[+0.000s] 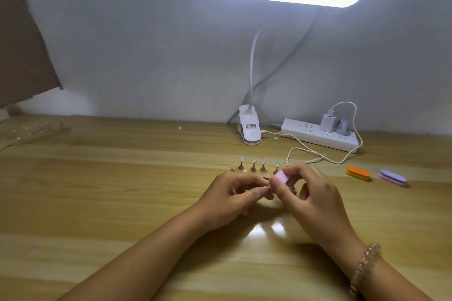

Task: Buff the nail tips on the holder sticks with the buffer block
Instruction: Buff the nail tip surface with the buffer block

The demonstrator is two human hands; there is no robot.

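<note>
A small pink buffer block is pinched between the thumb and fingers of my right hand. My left hand pinches a holder stick whose nail tip meets the block's lower end; the stick itself is mostly hidden by my fingers. Behind my hands lies a wooden stand with several upright holder sticks, each carrying a small clear nail tip. Another stick shows just under my right hand.
An orange-and-yellow buffer and a purple-and-pink buffer lie to the right. At the back stand a clip lamp base and a white power strip with a charger cable looping forward. Clear plastic wrap lies far left.
</note>
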